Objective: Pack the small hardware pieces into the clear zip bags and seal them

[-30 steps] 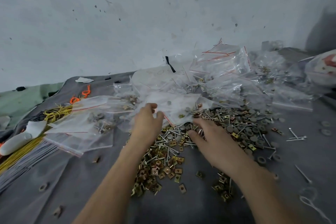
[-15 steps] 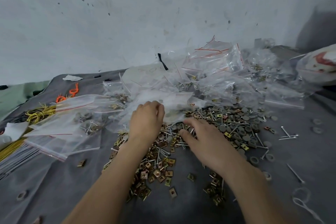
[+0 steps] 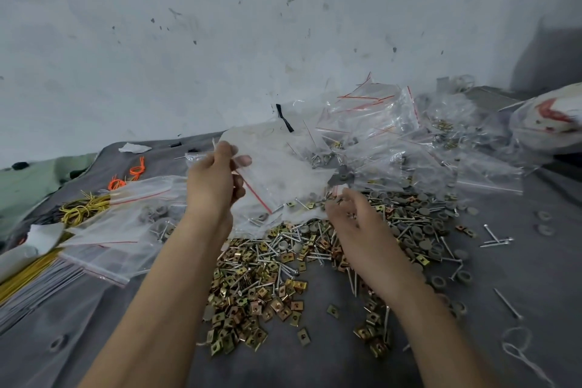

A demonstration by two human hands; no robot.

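Nearest us on the grey cloth point(image 3: 315, 362) lies the loose hardware: brass square clips point(image 3: 252, 302), then screws point(image 3: 283, 249) and grey washers point(image 3: 422, 224) further right. Just beyond the clips, our right hand point(image 3: 356, 217) has come up off the pile, where it lay flat half a second ago. Its fingers now hang loosely curled and blurred over the screws, and we cannot tell whether they hold any pieces.

Further and to the left, our left hand point(image 3: 217, 179) has risen from the bag heap and now pinches one clear zip bag point(image 3: 283, 173) between thumb and fingers, clear of the cloth. We judge that an empty bag has been singled out, so opening its mouth and filling it comes next.

The bag's red zip line runs on a slant from far left to near right, beside the pinching fingers. The body spreads rightward from there, so its long axis seems to lie left to right, mouth end at our left hand.

Packed bags point(image 3: 126, 224) lie to the left, and a heap of bags point(image 3: 378, 135) sits far right against the wall
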